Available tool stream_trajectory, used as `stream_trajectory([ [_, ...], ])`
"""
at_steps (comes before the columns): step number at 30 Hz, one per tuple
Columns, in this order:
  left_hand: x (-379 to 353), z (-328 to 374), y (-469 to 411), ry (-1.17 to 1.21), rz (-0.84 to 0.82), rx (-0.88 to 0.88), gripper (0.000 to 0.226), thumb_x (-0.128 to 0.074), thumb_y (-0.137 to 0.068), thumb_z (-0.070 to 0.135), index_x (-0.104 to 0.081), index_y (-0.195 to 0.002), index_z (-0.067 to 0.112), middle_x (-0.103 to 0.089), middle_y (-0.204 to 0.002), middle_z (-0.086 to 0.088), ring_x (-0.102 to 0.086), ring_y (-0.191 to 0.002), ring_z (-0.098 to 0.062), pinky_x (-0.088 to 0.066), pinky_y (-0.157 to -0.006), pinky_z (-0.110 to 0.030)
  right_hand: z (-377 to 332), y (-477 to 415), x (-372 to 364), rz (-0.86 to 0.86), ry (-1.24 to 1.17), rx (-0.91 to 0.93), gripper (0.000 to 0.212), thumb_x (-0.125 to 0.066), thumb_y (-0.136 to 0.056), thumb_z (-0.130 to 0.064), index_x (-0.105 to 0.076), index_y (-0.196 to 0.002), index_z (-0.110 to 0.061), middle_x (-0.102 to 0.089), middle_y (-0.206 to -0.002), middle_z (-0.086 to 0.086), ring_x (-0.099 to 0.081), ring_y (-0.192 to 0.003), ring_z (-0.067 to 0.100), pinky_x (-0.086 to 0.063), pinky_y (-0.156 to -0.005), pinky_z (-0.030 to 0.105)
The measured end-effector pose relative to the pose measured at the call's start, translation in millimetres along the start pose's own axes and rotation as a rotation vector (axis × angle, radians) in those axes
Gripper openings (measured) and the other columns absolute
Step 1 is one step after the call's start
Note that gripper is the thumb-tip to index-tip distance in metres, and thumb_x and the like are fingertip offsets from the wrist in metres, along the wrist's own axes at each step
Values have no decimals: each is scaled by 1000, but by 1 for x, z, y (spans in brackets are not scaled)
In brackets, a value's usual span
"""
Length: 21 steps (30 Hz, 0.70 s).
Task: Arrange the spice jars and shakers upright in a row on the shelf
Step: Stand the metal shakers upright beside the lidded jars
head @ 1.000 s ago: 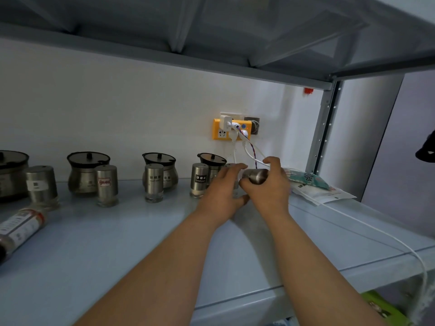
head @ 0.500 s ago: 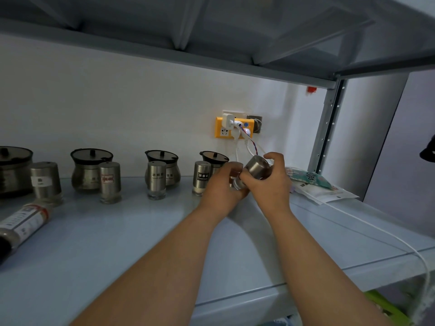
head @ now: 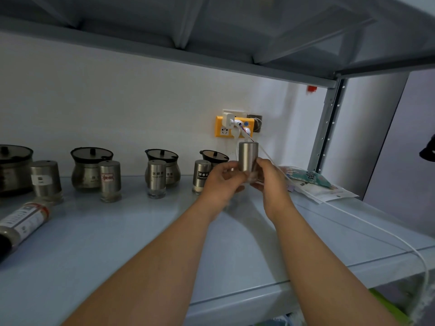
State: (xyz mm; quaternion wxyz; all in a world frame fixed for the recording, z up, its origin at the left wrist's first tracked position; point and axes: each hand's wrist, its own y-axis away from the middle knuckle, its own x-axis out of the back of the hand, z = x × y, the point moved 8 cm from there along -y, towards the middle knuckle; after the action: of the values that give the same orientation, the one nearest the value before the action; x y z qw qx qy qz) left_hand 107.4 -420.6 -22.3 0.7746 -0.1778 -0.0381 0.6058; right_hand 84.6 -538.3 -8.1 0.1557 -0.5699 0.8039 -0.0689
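A steel shaker [head: 248,156] stands upright in the air above the shelf [head: 117,243], right of the row. My left hand [head: 222,178] and my right hand [head: 270,178] both grip its lower, clear part. Behind and to the left, several steel shakers stand upright along the wall, among them one with a black label [head: 201,176], one with pale lettering [head: 156,178] and one with a red label [head: 110,181]. Round lidded jars [head: 90,168] stand behind them. A labelled bottle [head: 22,223] lies on its side at the far left.
A yellow wall socket [head: 231,129] with plugs sits behind the held shaker; a white cable [head: 388,234] runs from it across the shelf's right side. Flat packets [head: 313,182] lie at the right by the upright post [head: 327,128]. Another shelf hangs overhead.
The shaker, lying sideways in my right hand a second ago, has been turned upright and raised. Both hands now hold its base.
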Motion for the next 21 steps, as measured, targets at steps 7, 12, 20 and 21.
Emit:
stream_trajectory([
  [7,6,-3,-4,106,-30,2,30,-57,-91,13,-61,-121,6,-67,-114,-18,-66,-105,-27,-52,-96,-37,-2,2,-12,-180,-107,42,18,-50,-94,-11,-67,-101,-10,-69,-90,8,-65,-85,17,-54,-76,27],
  [12,0,-2,-3,87,-60,-10,25,-54,-94,14,-63,-117,12,-69,-101,-7,-66,-91,-16,-53,-90,-32,-6,2,-12,-166,-170,87,17,-56,-90,-3,-67,-97,-13,-70,-89,7,-66,-80,16,-54,-81,28],
  [20,6,-5,-8,126,110,13,24,-53,-93,6,-63,-115,5,-68,-108,-14,-65,-94,-23,-53,-90,-34,-16,1,-2,115,350,386,31,-74,-75,-9,-69,-105,-13,-58,-84,-12,-59,-90,16,-49,-86,33],
  [21,3,-4,-7,131,103,23,25,-52,-93,7,-63,-115,6,-68,-110,-14,-66,-97,-24,-52,-91,-35,-18,2,-2,131,415,437,32,-75,-73,-11,-69,-105,-12,-55,-84,-14,-59,-92,20,-49,-86,34],
])
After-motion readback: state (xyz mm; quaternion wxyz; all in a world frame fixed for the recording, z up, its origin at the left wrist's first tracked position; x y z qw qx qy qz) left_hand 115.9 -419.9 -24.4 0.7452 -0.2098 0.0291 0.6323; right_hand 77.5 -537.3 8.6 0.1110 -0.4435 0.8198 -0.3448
